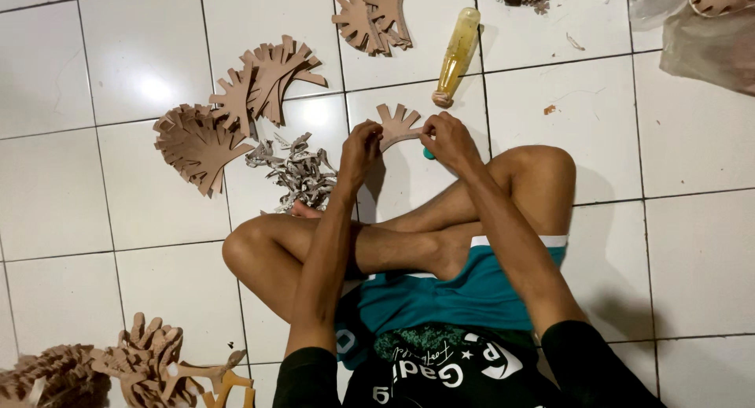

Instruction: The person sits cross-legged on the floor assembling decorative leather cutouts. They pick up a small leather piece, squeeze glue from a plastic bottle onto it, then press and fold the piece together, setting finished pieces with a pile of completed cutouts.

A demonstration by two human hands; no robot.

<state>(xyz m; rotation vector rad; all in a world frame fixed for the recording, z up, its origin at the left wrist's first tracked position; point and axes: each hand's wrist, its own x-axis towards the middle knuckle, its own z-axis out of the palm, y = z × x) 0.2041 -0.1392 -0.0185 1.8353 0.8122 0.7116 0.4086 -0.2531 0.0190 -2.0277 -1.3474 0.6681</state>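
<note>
Both hands grip one tan fan-shaped cutout above the tiled floor.

The left hand (pixel 359 147) pinches the left end of the cutout (pixel 399 124), the right hand (pixel 449 138) clasps its right end; both forearms stretch forward over crossed legs, beside a yellow bottle (pixel 458 55).

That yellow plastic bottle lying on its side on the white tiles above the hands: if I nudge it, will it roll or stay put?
The yellow plastic bottle looks round-bodied and lies flat on the smooth white tile floor, so a sideways nudge would probably roll it. It seems small and slim, likely light. Its glossy surface may be slippery to grip.
</note>
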